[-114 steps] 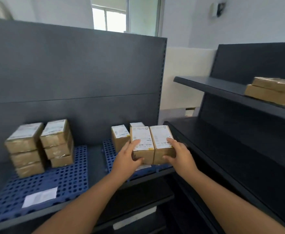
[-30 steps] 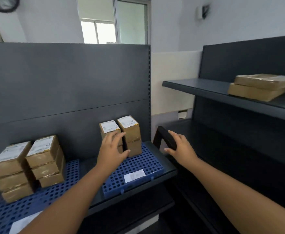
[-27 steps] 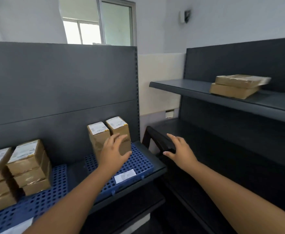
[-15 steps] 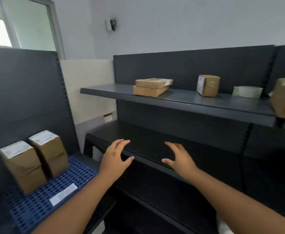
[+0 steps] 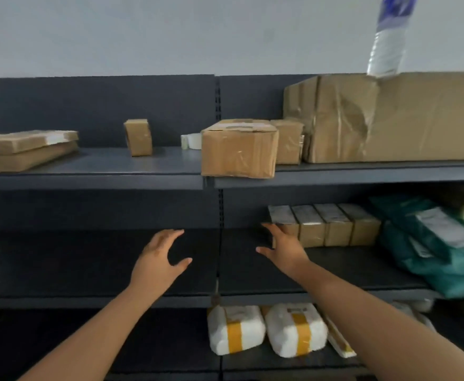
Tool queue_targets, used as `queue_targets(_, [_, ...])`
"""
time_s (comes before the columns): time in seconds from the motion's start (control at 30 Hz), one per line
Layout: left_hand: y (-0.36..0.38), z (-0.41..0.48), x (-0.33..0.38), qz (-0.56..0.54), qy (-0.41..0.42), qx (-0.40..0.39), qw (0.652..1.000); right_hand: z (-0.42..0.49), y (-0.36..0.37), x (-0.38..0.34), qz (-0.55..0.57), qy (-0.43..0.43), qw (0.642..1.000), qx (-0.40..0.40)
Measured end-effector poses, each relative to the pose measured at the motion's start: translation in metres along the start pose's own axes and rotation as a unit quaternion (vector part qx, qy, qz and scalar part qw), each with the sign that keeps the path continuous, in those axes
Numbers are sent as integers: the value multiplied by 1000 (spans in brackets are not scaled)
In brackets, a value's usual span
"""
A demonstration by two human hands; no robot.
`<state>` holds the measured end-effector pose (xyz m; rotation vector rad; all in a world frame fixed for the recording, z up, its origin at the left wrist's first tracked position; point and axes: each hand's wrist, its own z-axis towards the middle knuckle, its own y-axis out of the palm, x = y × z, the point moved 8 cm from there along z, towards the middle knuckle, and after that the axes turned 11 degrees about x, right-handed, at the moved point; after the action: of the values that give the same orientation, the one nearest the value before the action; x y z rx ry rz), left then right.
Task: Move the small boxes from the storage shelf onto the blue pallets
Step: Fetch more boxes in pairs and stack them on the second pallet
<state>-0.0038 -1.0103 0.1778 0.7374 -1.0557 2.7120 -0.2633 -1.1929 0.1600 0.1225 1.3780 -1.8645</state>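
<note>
Fingers [image 5: 170,234]: both sets spread wide and slightly bent at the centre of the frame, and neither holds anything.
Left hand [image 5: 156,261]: hovers over the bare middle shelf [image 5: 74,259], well apart from any box, so it has the longer way to go.
Right hand [image 5: 285,250]: right of centre, fingertips at the leftmost box's near face. Touching or just short of it? Can't tell.
Small boxes [image 5: 324,225]: four labelled cartons in a tight row at the back of that shelf, centre right.
Risk, grip: squeeze from one end only and the row could buckle, or a box could topple forward off the shelf.
Risk, neighbours: green parcels [image 5: 431,243] slump beside the rightmost box, and a sideways pull could drag them along.
Blue pallets: out of view, so a carry and a turn lie ahead, and a loose stack may slip on the way.
</note>
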Motion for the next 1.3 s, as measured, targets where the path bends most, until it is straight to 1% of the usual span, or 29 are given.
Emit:
queue_targets(0.17, [84,17,58,-18,-7,-66,998,2,-54,97,-35,65,997,36])
queue_targets(0.27, [127,22,84,-40,-2,-84,996,2,-80,144,-45,81,994,55])
queue_targets(0.33, [154,27,97,-52,-14,-94,994,3,-94,174,-65,97,991,63])
queue_targets(0.5, [216,37,125,-61,-34,-120,990,15,-110,239,-101,139,984,48])
queue_targets(0.63, [256,48,133,-58,-61,-132,988,27,-112,271,-107,153,981,49])
queue_targets(0.83, [298,67,135,-55,-79,-150,984,38,-94,264,-131,109,984,46])
queue_targets(1.0, [317,72,132,-66,-104,-158,980,53,-80,227,-148,19,987,65])
queue_targets(1.13, [312,71,130,-74,-96,-118,986,72,-61,192,-186,-54,979,64])
queue_targets(1.3, [306,71,129,-59,-92,-100,989,95,-36,171,-220,-87,971,22])
